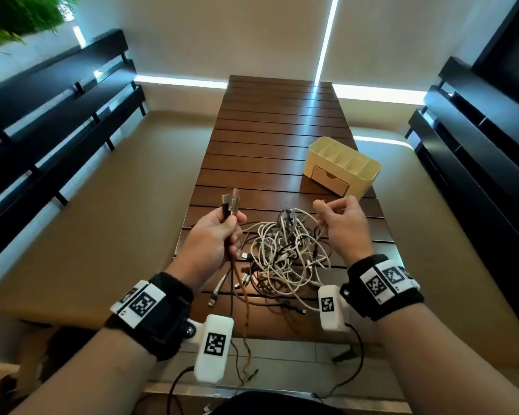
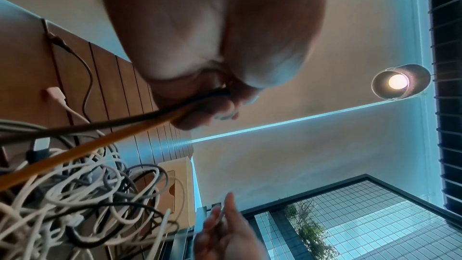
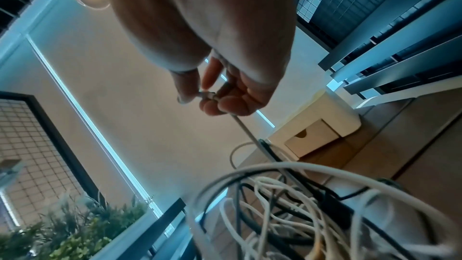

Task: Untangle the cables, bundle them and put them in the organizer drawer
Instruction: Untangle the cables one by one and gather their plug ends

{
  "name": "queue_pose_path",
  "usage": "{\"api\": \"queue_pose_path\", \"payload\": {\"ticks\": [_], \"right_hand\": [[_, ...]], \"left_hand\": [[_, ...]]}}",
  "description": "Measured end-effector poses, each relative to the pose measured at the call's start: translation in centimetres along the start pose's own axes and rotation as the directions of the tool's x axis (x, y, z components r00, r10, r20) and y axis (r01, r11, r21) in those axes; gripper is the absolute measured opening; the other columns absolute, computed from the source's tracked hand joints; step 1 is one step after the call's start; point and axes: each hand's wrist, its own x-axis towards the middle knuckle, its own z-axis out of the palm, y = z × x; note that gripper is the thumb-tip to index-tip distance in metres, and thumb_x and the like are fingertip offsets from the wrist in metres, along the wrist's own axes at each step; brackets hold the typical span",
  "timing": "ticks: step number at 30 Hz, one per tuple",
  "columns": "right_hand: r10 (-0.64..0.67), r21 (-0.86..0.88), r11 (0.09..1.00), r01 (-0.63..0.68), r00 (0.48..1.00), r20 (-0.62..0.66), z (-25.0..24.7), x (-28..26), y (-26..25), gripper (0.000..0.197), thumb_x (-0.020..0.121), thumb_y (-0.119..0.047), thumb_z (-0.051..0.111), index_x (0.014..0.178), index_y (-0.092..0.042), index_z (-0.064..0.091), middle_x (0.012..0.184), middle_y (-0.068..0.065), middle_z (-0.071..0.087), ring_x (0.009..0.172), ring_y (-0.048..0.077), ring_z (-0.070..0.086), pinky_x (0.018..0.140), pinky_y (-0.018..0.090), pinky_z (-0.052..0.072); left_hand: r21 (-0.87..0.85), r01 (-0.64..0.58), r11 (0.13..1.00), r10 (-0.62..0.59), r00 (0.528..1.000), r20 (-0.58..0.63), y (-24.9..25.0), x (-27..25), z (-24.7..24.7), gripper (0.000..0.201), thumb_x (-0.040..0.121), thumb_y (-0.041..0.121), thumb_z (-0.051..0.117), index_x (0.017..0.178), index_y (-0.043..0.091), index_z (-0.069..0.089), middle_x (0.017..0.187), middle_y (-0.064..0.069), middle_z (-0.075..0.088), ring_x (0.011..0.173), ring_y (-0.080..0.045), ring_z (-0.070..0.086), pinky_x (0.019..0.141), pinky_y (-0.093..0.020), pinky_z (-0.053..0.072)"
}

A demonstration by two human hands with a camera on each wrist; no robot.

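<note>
A tangle of white, grey and black cables (image 1: 288, 253) lies on the slatted wooden table (image 1: 276, 136) between my hands. My left hand (image 1: 219, 232) grips a black and an orange-brown cable (image 1: 239, 283) upright, several plugs (image 1: 230, 200) sticking out above the fist; both cables hang down over the table's near edge. The same grip shows in the left wrist view (image 2: 200, 98). My right hand (image 1: 336, 214) pinches the plug end of a white cable (image 3: 207, 94), which runs down (image 3: 246, 131) into the tangle (image 3: 300, 205). The cream organizer (image 1: 342, 166) stands beyond my right hand, its drawer (image 1: 330, 179) closed.
Loose plug ends (image 1: 219, 290) lie on the table near its front edge. Dark slatted benches (image 1: 57, 115) flank the table on both sides. Beige floor lies around the table. Wrist camera leads (image 1: 354, 354) dangle below my arms.
</note>
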Motion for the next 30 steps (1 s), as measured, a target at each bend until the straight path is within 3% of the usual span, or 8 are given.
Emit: {"api": "queue_pose_path", "payload": {"ticks": [3,8,11,15,20,22,26,30], "right_hand": [[-0.046,0.071,0.997,0.042,0.997,0.061,-0.1,0.0,-1.9,0.022,0.088,-0.027,0.075,0.092,-0.018,0.055,0.090,0.011,0.065,0.074,0.017,0.062,0.074,0.035,0.056],[-0.211,0.378,0.915,0.139,0.965,0.155,-0.6,-0.3,-4.4,0.027,0.084,0.006,0.068,0.096,-0.016,0.058,0.095,0.008,0.069,0.091,0.022,0.068,0.088,0.034,0.056],[-0.179,0.248,0.962,0.113,0.948,0.262,0.0,-1.9,-3.8,0.023,0.089,0.005,0.065,0.105,-0.010,0.060,0.099,0.008,0.074,0.092,0.022,0.072,0.080,0.032,0.058],[-0.167,0.131,0.983,0.128,0.922,0.350,1.6,-3.7,-2.6,0.022,0.088,-0.002,0.070,0.103,-0.017,0.067,0.097,0.003,0.076,0.089,0.013,0.072,0.076,0.023,0.055],[-0.164,0.101,0.985,0.138,0.929,0.331,2.9,-4.7,-3.0,0.020,0.086,-0.004,0.074,0.099,-0.019,0.071,0.090,0.002,0.072,0.069,0.012,0.064,0.069,0.027,0.058],[-0.167,0.130,0.983,0.132,0.935,0.314,3.2,-5.0,-3.4,0.020,0.086,-0.003,0.074,0.098,-0.019,0.071,0.087,0.000,0.069,0.064,0.011,0.064,0.066,0.026,0.058],[-0.209,0.130,0.975,0.181,0.944,0.254,3.5,-5.4,-3.5,0.021,0.085,-0.005,0.076,0.096,-0.023,0.072,0.084,-0.003,0.072,0.073,0.005,0.066,0.072,0.021,0.057],[-0.213,0.156,0.971,0.179,0.947,0.242,3.5,-5.6,-3.6,0.021,0.084,-0.004,0.077,0.093,-0.022,0.073,0.086,-0.001,0.074,0.080,0.008,0.069,0.076,0.021,0.057]], "left_hand": [[-0.002,0.001,1.000,-0.001,1.000,0.029,-0.4,-0.1,0.3,0.027,0.108,0.013,0.033,0.109,0.002,0.057,0.062,0.003,0.040,0.052,-0.011,0.037,0.055,-0.027,0.036],[0.000,-0.005,1.000,0.005,1.000,0.016,-0.8,0.2,0.4,0.034,0.109,0.019,0.032,0.116,0.001,0.060,0.063,0.003,0.045,0.054,-0.011,0.041,0.056,-0.028,0.040],[0.013,-0.002,1.000,0.002,1.000,0.006,-0.9,0.4,0.5,0.031,0.109,0.018,0.033,0.115,0.004,0.061,0.063,0.003,0.046,0.054,-0.011,0.043,0.057,-0.028,0.042],[0.055,-0.013,0.998,0.011,0.999,0.034,-0.8,0.4,0.8,0.029,0.108,0.014,0.035,0.111,0.005,0.062,0.063,0.003,0.049,0.055,-0.012,0.048,0.059,-0.028,0.047],[0.084,-0.046,0.995,0.046,0.999,0.009,-0.8,0.4,1.6,0.025,0.107,0.011,0.037,0.103,0.007,0.062,0.069,-0.001,0.057,0.063,-0.015,0.057,0.062,-0.029,0.053],[0.113,-0.076,0.991,0.077,0.997,-0.003,-0.9,0.4,2.0,0.024,0.106,0.008,0.039,0.101,0.008,0.062,0.075,-0.003,0.060,0.070,-0.015,0.061,0.070,-0.031,0.056],[0.155,-0.119,0.981,0.119,0.993,0.006,-1.4,0.6,2.4,0.022,0.104,0.006,0.045,0.100,0.013,0.067,0.087,-0.004,0.067,0.084,-0.017,0.065,0.087,-0.041,0.056],[0.124,-0.158,0.980,0.154,0.987,0.046,-1.8,0.8,2.7,0.025,0.102,0.004,0.049,0.103,0.017,0.070,0.089,-0.002,0.073,0.086,-0.016,0.069,0.085,-0.033,0.059]]}}
